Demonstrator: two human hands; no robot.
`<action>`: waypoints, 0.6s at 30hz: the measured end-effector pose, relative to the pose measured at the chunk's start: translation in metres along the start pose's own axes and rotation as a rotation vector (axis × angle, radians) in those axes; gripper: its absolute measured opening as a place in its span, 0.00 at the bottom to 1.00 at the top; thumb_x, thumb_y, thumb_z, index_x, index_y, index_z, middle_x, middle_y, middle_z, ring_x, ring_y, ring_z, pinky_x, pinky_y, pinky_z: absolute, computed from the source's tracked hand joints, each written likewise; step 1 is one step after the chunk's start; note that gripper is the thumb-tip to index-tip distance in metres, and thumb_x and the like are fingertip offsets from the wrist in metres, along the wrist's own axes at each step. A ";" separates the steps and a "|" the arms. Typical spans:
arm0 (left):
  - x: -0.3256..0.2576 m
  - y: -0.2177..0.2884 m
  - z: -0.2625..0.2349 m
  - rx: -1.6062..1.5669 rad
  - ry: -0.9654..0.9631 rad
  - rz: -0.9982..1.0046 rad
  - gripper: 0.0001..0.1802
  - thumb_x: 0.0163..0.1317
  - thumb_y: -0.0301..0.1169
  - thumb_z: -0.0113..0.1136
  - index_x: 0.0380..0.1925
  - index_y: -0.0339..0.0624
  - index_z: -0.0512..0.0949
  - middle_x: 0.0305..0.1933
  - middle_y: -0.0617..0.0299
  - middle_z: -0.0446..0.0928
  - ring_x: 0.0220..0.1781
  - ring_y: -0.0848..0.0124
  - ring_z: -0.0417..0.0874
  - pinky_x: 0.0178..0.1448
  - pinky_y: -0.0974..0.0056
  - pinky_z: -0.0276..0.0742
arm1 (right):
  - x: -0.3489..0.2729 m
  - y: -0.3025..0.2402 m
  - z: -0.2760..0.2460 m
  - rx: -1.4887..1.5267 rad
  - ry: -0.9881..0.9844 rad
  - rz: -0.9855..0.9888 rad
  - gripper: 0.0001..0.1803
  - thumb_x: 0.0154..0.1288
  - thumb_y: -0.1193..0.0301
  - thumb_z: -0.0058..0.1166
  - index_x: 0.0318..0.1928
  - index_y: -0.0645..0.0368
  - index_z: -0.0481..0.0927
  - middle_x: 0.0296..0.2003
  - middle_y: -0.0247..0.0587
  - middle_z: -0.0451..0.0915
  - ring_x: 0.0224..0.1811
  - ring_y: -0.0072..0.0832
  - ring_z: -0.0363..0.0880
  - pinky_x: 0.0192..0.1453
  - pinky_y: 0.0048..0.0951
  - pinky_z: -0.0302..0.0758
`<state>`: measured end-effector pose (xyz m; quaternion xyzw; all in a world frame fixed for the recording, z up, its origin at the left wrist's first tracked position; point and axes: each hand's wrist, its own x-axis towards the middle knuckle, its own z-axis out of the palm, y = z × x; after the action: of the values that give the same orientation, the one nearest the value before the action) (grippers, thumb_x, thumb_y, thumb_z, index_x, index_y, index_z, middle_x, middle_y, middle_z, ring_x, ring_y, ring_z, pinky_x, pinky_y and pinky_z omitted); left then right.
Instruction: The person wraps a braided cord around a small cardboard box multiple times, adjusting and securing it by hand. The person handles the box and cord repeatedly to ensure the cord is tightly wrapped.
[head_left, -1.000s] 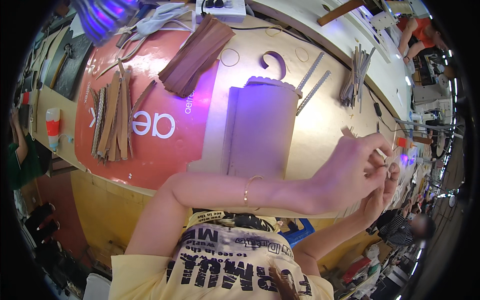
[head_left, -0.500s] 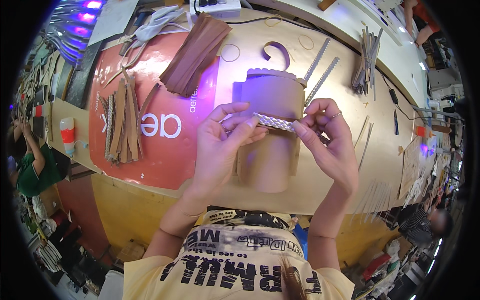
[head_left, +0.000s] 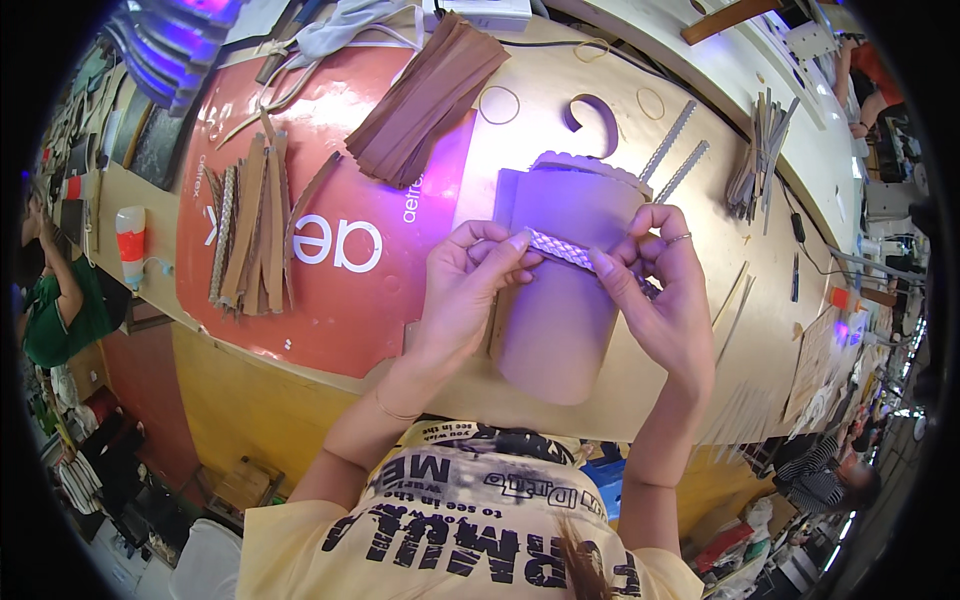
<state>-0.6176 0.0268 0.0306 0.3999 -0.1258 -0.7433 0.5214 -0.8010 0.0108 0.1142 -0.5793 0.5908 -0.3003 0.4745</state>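
Both my hands hold a short braided strip (head_left: 562, 248), whitish and woven, stretched between my fingertips. My left hand (head_left: 470, 275) pinches its left end between thumb and fingers. The right end is pinched by my right hand (head_left: 660, 285), with the ring-wearing finger curled above. Behind and below the strip lies a rounded tan form (head_left: 560, 335), like a thick cylinder, with a scalloped edge at its far end. Whether the strip touches the form I cannot tell.
A stack of brown strips (head_left: 425, 100) and a bundle of tan strips (head_left: 258, 225) lie on a red sheet (head_left: 350, 310). A curled strip (head_left: 590, 125), two scalloped strips (head_left: 668, 140) and thin grey strips (head_left: 762, 150) lie beyond. A red-and-white bottle (head_left: 131, 245) stands left.
My view has shifted, so the table things appear moved. Both hands keep their pinch on the braided strip, which now slants slightly more downward to the right.
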 end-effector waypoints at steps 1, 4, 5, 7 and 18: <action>0.000 -0.002 0.000 -0.028 0.011 -0.008 0.07 0.66 0.25 0.62 0.40 0.40 0.73 0.38 0.58 0.83 0.40 0.72 0.86 0.43 0.69 0.81 | 0.001 0.000 0.000 -0.001 0.003 0.000 0.17 0.66 0.75 0.61 0.46 0.55 0.64 0.25 0.27 0.73 0.27 0.13 0.68 0.34 0.16 0.65; -0.004 -0.006 0.000 -0.048 0.016 -0.003 0.05 0.67 0.25 0.60 0.38 0.43 0.73 0.39 0.59 0.83 0.41 0.73 0.85 0.44 0.69 0.77 | 0.002 0.001 0.001 0.015 0.001 -0.005 0.19 0.64 0.77 0.61 0.46 0.55 0.62 0.24 0.27 0.74 0.26 0.13 0.69 0.33 0.16 0.65; -0.006 -0.007 0.000 -0.044 0.016 0.006 0.05 0.68 0.25 0.59 0.38 0.45 0.73 0.39 0.59 0.84 0.42 0.73 0.85 0.45 0.69 0.75 | 0.002 0.002 0.001 0.015 0.005 -0.011 0.19 0.64 0.77 0.61 0.45 0.55 0.62 0.24 0.28 0.74 0.26 0.13 0.69 0.33 0.16 0.65; -0.006 -0.008 0.001 -0.063 0.045 0.012 0.05 0.66 0.25 0.61 0.37 0.42 0.73 0.37 0.60 0.83 0.40 0.74 0.85 0.43 0.71 0.77 | 0.002 0.003 0.003 0.018 0.017 -0.007 0.20 0.64 0.78 0.61 0.45 0.55 0.61 0.24 0.28 0.74 0.26 0.13 0.69 0.33 0.15 0.65; -0.004 -0.010 0.001 0.018 0.048 0.064 0.05 0.66 0.22 0.61 0.35 0.41 0.74 0.37 0.59 0.83 0.37 0.76 0.83 0.40 0.74 0.74 | 0.004 0.007 0.002 -0.025 0.019 -0.025 0.23 0.62 0.81 0.61 0.47 0.53 0.59 0.23 0.28 0.74 0.24 0.12 0.69 0.31 0.15 0.65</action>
<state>-0.6246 0.0344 0.0265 0.4179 -0.1324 -0.7153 0.5442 -0.8020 0.0087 0.1065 -0.5895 0.5918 -0.3044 0.4579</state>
